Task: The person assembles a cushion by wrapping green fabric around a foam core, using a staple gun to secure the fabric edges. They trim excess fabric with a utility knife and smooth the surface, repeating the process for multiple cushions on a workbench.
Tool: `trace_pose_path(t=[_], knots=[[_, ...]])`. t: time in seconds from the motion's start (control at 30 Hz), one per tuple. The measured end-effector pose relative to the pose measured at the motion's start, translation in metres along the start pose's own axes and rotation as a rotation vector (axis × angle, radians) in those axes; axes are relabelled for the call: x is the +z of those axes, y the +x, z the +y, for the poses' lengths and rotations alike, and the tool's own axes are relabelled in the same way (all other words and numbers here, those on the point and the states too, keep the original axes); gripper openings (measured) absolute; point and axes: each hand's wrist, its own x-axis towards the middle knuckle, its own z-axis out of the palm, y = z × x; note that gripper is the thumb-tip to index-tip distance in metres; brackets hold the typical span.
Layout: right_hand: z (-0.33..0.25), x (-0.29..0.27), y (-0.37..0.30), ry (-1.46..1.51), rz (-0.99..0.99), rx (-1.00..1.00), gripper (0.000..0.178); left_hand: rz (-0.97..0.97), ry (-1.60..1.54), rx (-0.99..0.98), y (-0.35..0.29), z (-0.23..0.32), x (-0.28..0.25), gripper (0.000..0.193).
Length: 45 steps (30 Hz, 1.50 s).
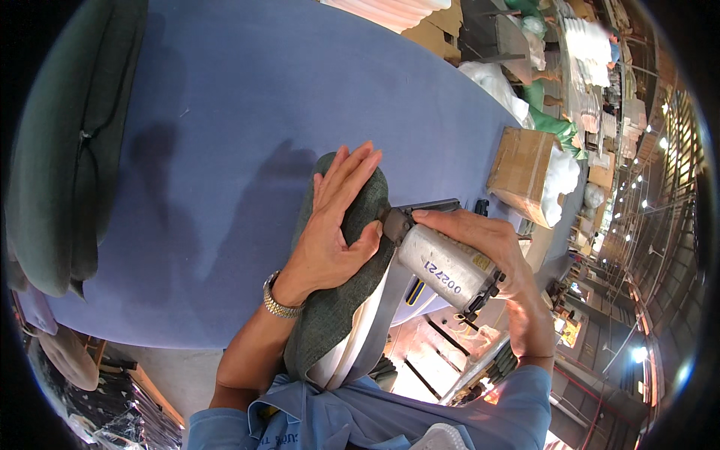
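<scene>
In front of my body stands a dark green fabric-covered padded piece (326, 330), with a pale strip showing along its lower right side. My left hand (337, 225) lies against its upper part. The fingers are stretched out and the thumb reaches toward the tool. A metal watch circles that wrist. In my right hand (480, 236) is a pneumatic staple gun (442, 266) with a silver cylindrical body, gripped from its right side. Its dark nose meets the padded piece's right edge, close to my left thumb. My right palm's inner side is hidden.
A blue covered table (225, 90) spreads ahead. At its left lies a larger dark green upholstered piece (67, 150). An opened cardboard box (521, 172) with white filling stands at the right. Dark flat bars and a yellow-and-black tool (415, 291) lie near the staple gun.
</scene>
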Motion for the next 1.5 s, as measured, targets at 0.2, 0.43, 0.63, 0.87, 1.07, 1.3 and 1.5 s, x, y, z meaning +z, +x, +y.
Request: trace_pose_path(t=[0.2,0.43,0.63,0.87,1.07,1.3,1.5], knots=[[-0.002,-0.007,0.010,-0.021,-0.035,0.041,0.075,0.007,0.008,0.009,0.008,-0.006,-0.001,0.086],[0.003,-0.002,0.007,-0.022,-0.049,0.086,0.075,-0.014,0.042,-0.015,0.009,-0.003,-0.005,0.081],[0.002,-0.006,0.011,-0.043,-0.093,0.088,0.077,-0.013,0.046,-0.006,0.010,-0.004,-0.004,0.083],[-0.002,-0.005,0.017,-0.096,-0.072,0.068,0.075,-0.046,0.019,-0.003,0.009,-0.007,-0.006,0.088],[0.003,0.000,0.009,-0.280,-0.036,-0.018,0.065,-0.023,0.045,-0.006,0.010,-0.006,-0.004,0.087],[0.001,0.007,0.008,-0.310,0.038,-0.056,0.066,-0.033,0.085,-0.013,0.010,-0.003,-0.004,0.086],[-0.003,-0.006,0.016,-0.180,-0.100,0.076,0.087,-0.065,0.076,0.002,0.011,-0.010,-0.003,0.090]])
